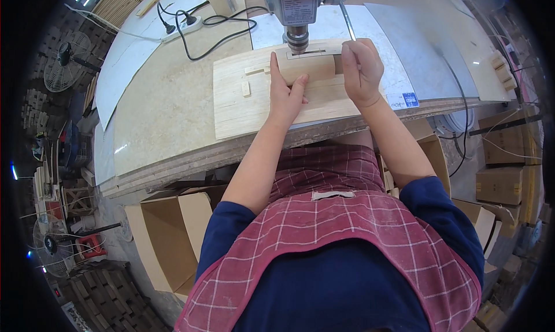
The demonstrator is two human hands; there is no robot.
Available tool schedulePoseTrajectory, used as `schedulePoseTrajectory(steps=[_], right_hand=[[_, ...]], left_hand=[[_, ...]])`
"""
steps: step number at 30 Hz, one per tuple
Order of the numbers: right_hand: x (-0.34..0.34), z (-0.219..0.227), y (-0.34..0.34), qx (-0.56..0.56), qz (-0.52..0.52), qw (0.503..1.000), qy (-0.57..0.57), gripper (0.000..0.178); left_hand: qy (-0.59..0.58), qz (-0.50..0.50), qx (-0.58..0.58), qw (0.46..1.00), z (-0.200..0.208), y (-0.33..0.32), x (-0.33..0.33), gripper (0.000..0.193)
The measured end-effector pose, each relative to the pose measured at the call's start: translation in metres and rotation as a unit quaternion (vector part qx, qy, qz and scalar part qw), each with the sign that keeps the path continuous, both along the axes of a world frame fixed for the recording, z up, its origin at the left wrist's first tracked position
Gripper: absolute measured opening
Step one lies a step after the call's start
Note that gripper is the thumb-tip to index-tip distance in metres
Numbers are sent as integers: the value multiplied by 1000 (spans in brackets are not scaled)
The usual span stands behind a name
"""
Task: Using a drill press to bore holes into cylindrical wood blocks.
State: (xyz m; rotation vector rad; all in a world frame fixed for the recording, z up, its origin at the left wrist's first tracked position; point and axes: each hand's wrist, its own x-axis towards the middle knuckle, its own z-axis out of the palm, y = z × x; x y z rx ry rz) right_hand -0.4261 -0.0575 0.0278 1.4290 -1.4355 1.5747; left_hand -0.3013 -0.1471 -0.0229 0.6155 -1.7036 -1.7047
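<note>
Block (321,71): pale brown wood, lying on a light board (243,112) directly below or just in front of the chuck (297,38); which of the two cannot be told, nor whether a bit touches it.

Left hand (286,98): thumb and forefinger well apart, thumb on the block's near face, forefinger along its left end. Placement presumably steadies the piece and keeps the fingers beside the chuck. Pressure cannot be told.

Right hand (364,72): fingers together, clamped round the lower end of the lever (347,21), apparently for control of the drill (281,1) while the other hand minds the wood.

Board: flat on the bench (167,112), probably as a raised bed and surface guard. On it, left of the block, a strip (252,71) and a loose chip (245,89).

Power strip (184,30): far left of bench, two black plugs seated, likely set clear of the work.

Markings: printed label (299,8), pale with dark lettering, on the drill's front; sticker (403,101), blue and white, near the bench's front edge, its small print too fine to read.
</note>
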Motion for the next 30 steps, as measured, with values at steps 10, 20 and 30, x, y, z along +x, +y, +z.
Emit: schedulePoseTrajectory(steps=[10,20,30], right_hand=[[-16,163,-14,153,-120,980,52,26],[-81,139,-45,163,82,975,-129,37],[-67,-6,49,474,79,860,-174,35]], left_hand=[[8,2,16,1000,0,0,1,81],[-78,7,-10,997,11,-5,5,85],[-93,8,-71,993,17,-16,51,87]])
